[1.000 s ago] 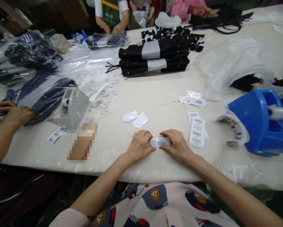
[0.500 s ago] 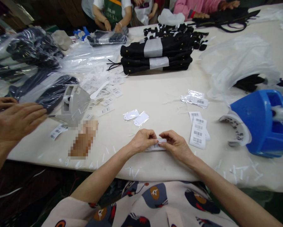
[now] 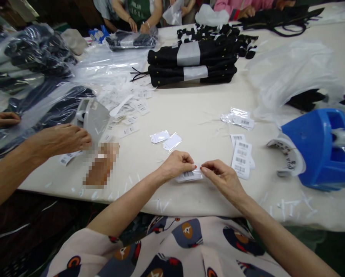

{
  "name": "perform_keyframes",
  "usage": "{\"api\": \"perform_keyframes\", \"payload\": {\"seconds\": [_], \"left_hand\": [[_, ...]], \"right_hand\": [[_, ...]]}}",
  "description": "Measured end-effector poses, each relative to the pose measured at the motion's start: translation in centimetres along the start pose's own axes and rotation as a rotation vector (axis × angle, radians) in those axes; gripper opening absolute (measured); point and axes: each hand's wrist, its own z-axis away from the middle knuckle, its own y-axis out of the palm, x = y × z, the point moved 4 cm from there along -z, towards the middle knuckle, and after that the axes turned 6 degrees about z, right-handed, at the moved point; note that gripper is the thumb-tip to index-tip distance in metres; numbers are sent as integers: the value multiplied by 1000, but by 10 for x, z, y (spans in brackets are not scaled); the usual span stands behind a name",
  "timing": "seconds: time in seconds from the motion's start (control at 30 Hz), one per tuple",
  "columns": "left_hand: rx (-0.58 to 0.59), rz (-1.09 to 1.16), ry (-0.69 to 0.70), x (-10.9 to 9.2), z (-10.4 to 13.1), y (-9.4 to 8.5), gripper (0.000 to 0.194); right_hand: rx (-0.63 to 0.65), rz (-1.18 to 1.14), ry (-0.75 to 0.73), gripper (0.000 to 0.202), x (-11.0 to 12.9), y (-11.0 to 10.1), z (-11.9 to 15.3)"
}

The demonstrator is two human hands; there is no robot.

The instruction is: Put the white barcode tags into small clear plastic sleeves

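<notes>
On my feed both forearms angle inward, the left grip [image 3: 176, 165] and right grip [image 3: 223, 179] pinched closed on the upper edge of a barcoded tag [image 3: 189, 176] between them. Barcode sheets [image 3: 241, 158] crowd the right grip, a blue dispenser [image 3: 310, 140] farther right; paired tags [image 3: 172, 141] lie beyond the left.

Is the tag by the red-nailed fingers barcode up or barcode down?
Barcode up: the tag shows its black bars to the camera, just beside the left hand.
</notes>
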Motion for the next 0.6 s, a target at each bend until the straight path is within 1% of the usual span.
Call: {"api": "perform_keyframes", "payload": {"seconds": [0.1, 0.17, 0.23, 0.27, 0.33, 0.4, 0.43, 0.5, 0.6], "left_hand": [[27, 106, -8, -6, 0, 5, 19], [37, 154, 38, -11, 0, 5, 22], [49, 167, 48, -12, 2, 2, 28], [68, 165, 23, -10, 4, 0, 31], [145, 156, -70, -2, 9, -3, 35], [236, 177, -137, 6, 14, -4, 33], [259, 199, -149, 10, 16, -4, 31], [257, 238, -153, 14, 18, -5, 27], [143, 246, -118, 14, 17, -6, 24]], "right_hand": [[65, -227, 119, 44, -5, 5, -6], [103, -379, 169, 42, -6, 10, -9], [77, -476, 211, 36, -9, 10, -11], [60, -510, 231, 35, -11, 8, -12], [35, -552, 265, 35, -16, 4, -12], [9, -564, 287, 36, -20, -2, -13], [-5, -566, 294, 36, -22, -5, -13], [-29, -562, 300, 36, -24, -10, -14], [-49, -556, 286, 34, -24, -13, -16]]}}
